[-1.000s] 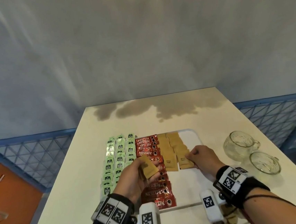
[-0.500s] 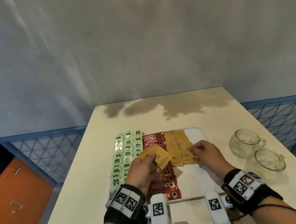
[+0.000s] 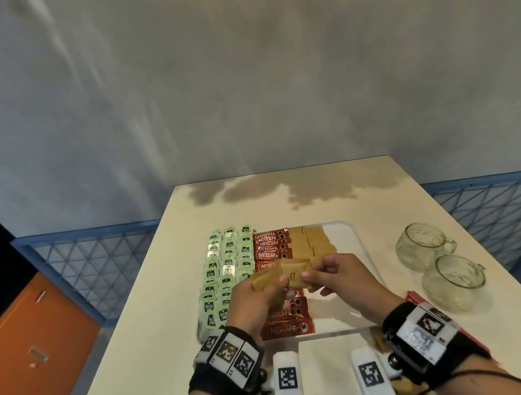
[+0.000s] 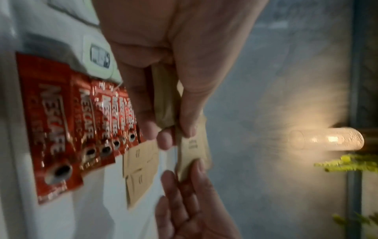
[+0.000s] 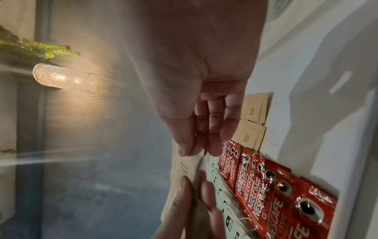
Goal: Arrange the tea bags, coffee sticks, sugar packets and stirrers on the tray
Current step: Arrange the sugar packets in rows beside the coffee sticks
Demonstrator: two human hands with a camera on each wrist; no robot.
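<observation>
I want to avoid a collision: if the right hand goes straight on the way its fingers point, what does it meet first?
Probably the left hand: the right hand points left, both pinching the brown paper sugar packet. Depth unclear.

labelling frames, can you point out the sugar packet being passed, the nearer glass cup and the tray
sugar packet (image 3: 295, 276): head view, its flat brown face between the two hands.
nearer glass cup (image 3: 452, 288): head view, its clear side wall.
tray (image 3: 356, 235): head view, bare white rim at the far right corner.

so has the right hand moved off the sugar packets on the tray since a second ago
Yes. The right hand has lifted off the tray's sugar packet rows and shifted left over the coffee sticks, pinching the sugar packet held by the left hand.
</observation>
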